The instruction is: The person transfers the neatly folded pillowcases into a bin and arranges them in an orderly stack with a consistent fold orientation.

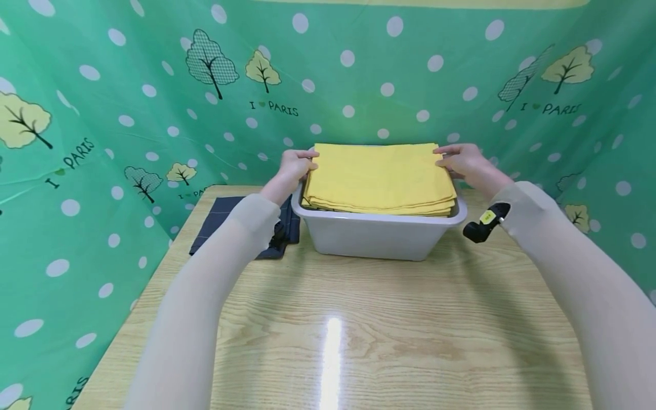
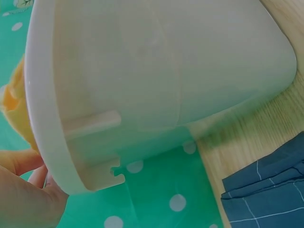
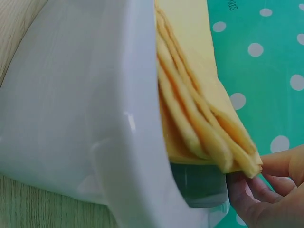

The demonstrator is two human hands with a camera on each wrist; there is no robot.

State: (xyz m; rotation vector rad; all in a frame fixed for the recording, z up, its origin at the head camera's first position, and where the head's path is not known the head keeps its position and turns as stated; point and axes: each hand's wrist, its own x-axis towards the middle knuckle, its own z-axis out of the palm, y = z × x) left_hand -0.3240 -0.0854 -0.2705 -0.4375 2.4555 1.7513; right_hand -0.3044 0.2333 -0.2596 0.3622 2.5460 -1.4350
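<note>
A stack of folded yellow cloth (image 1: 379, 173) lies in a pale grey-white plastic bin (image 1: 369, 236), its layers rising to the rim. My left hand (image 1: 294, 169) pinches the stack's far left corner; in the left wrist view that hand (image 2: 28, 194) is partly hidden behind the bin's rim. At the far right corner, my right hand (image 1: 463, 163) grips the cloth. The right wrist view has the thumb and fingers of this hand (image 3: 275, 194) round the corner of the folded yellow layers (image 3: 194, 109), just past the bin's rim (image 3: 137, 95).
Folded dark blue cloth (image 1: 217, 219) with thin pale lines lies left of the bin, partly behind my left sleeve. Everything stands on a light wood table (image 1: 389, 319). A green dotted curtain (image 1: 359, 74) hangs close behind. A small black device (image 1: 482, 226) sits at my right cuff.
</note>
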